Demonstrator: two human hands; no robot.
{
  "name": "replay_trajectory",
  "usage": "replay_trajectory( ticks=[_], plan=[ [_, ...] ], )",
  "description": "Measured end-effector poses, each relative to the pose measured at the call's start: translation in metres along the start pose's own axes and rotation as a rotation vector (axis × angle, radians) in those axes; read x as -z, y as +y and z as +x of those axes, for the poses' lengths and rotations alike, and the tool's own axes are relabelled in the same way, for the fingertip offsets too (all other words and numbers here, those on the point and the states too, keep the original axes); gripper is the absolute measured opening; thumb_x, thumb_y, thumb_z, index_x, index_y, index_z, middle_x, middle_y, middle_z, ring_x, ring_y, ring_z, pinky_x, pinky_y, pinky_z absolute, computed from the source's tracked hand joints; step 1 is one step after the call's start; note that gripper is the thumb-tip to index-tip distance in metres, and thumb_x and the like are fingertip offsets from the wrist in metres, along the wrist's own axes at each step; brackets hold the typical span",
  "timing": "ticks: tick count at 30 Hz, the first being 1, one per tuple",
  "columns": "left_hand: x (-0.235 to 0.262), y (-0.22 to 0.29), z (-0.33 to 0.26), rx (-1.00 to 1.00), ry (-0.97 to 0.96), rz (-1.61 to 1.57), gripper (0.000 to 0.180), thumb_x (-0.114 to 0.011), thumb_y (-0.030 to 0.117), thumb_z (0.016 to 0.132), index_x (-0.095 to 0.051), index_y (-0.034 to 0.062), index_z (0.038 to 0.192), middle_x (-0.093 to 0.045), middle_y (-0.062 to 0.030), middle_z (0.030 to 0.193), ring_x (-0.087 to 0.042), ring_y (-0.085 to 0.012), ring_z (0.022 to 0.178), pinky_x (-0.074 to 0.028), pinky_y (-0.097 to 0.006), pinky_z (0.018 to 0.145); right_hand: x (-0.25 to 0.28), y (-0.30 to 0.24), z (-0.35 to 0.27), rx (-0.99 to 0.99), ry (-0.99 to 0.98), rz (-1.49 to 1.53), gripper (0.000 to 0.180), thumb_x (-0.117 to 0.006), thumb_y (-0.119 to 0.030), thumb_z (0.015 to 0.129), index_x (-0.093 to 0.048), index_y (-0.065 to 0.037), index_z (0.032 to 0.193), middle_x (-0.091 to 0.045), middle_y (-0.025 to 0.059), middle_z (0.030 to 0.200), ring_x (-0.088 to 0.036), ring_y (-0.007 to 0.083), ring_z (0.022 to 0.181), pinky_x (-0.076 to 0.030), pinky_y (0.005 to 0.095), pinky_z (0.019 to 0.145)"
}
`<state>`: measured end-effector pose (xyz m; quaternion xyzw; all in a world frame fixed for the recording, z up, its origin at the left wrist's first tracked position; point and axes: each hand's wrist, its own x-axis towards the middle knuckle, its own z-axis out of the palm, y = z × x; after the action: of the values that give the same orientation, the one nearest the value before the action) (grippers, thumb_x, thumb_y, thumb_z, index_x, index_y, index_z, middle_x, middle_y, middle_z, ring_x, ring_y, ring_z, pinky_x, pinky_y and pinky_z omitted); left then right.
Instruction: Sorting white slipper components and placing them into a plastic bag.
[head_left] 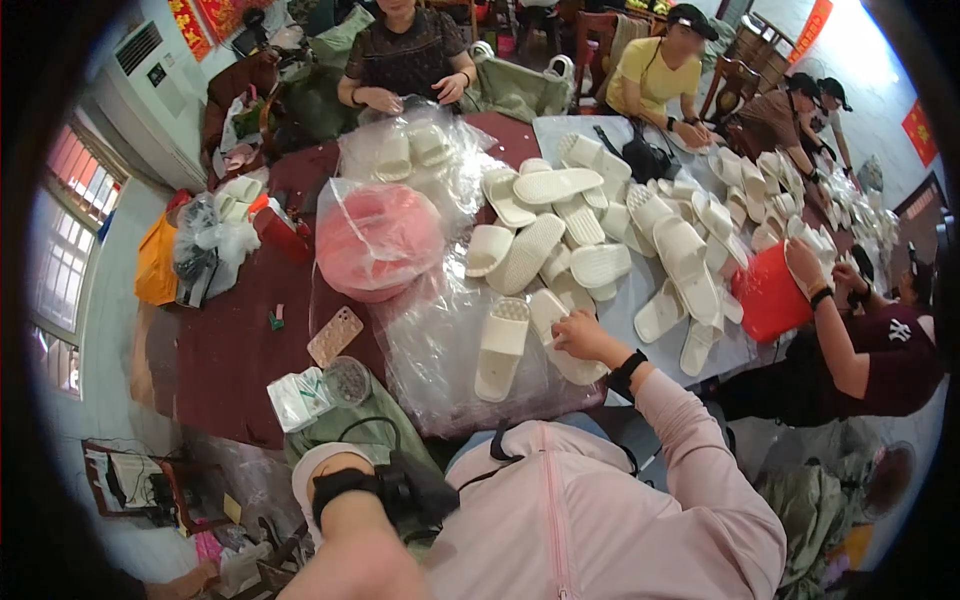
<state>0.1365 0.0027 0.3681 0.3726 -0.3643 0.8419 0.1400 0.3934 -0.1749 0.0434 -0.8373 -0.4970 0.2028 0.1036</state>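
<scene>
At the lower left, the person's left hand (352, 566) is raised very close to the camera, with a black strap on its wrist. Its fingers are cut by the picture's edge, so I cannot tell if it is open or closed, and it holds nothing that I can see.

Further right, a crumpled sheet of clear plastic bags (440, 370) lies on the dark red table (225, 350). On this plastic a second white slipper (500, 345) lies flat with the sole down, just beside the one in work.

The right hand (580, 335) reaches forward, and its fingers are curled over the edge of a white foam slide slipper (553, 315), gripping it at the near side. This slipper lies on the plastic at the near edge of the big loose heap of white slippers (600, 230). It is one smooth piece, with a broad strap and small holes or ribs, and it looks light and a little soft.

In my judgement, the step in hand is the taking of one slipper from the heap. The next move calls for a firm pinch and a clean lift, so the slipper does not drag the plastic.
</scene>
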Motion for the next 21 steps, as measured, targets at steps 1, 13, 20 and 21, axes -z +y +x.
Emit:
replay_trajectory(
  ticks=[1, 13, 20, 21],
  plan=[
    [-0.004, -0.002, -0.001, -0.049, 0.037, 0.008, 0.029, -0.052, 0.024, 0.091, -0.053, 0.0114, 0.117, -0.05, -0.0075, 0.124, -0.041, -0.0213, 0.118, -0.034, -0.035, 0.091, -0.003, 0.002, -0.006, 0.039, 0.025, -0.046, 0.021, -0.068, -0.022, 0.071, -0.061, -0.012, 0.088, -0.06, 0.007, 0.088, -0.054, 0.027, 0.095, -0.037, 0.0419, 0.087],
    [0.136, 0.157, -0.338, 1.759, -1.841, 0.245, 0.049, -0.067, 0.023, 0.075, -0.049, 0.0036, 0.116, -0.051, -0.0173, 0.114, -0.049, -0.035, 0.105, -0.042, -0.045, 0.085, -0.015, 0.002, -0.02, 0.127, -0.005, -0.219, 0.022, -0.063, -0.02, 0.075, -0.057, -0.006, 0.092, -0.058, 0.0074, 0.09, -0.055, 0.0255, 0.095, -0.039, 0.0397, 0.088],
    [0.163, 0.18, -0.393, 2.026, -1.615, 0.742, 0.037, -0.058, 0.02, 0.079, -0.051, 0.0029, 0.111, -0.057, -0.0216, 0.103, -0.056, -0.038, 0.095, -0.045, -0.046, 0.079, -0.036, -0.006, -0.002, 0.114, 0.232, -0.122, 0.02, -0.056, -0.022, 0.083, -0.05, -0.005, 0.092, -0.059, 0.0141, 0.069, -0.059, 0.0324, 0.073, -0.044, 0.0435, 0.078],
    [0.163, 0.171, -0.39, 2.153, -1.73, 0.668, 0.035, -0.058, 0.02, 0.079, -0.051, 0.0019, 0.108, -0.059, -0.0227, 0.099, -0.057, -0.0391, 0.093, -0.045, -0.047, 0.078, -0.039, -0.01, 0.002, -0.004, 0.241, -0.005, 0.021, -0.055, -0.023, 0.084, -0.049, -0.004, 0.092, -0.059, 0.0153, 0.068, -0.059, 0.0346, 0.071, -0.045, 0.0449, 0.071]
  ],
)
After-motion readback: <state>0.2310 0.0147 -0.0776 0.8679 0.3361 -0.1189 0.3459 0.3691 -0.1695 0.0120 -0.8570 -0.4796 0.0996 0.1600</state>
